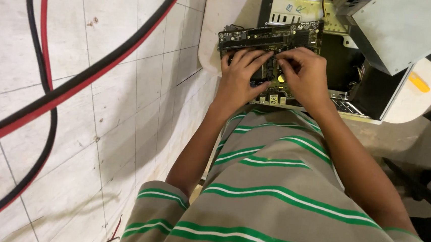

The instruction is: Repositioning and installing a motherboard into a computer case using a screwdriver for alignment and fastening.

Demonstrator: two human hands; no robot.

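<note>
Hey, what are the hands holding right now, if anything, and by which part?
Both hands, left hand and right hand, rest fingers-down on the top face of a dark circuit board. A closed grip cannot be told.

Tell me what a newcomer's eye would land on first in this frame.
First, both bare hands, left hand and right hand, pressed side by side on a dark green computer circuit board at top centre. Behind it at upper right lies an open beige metal computer case on a pale table. Thick red and black cables cross the white tiled surface on the left.
</note>
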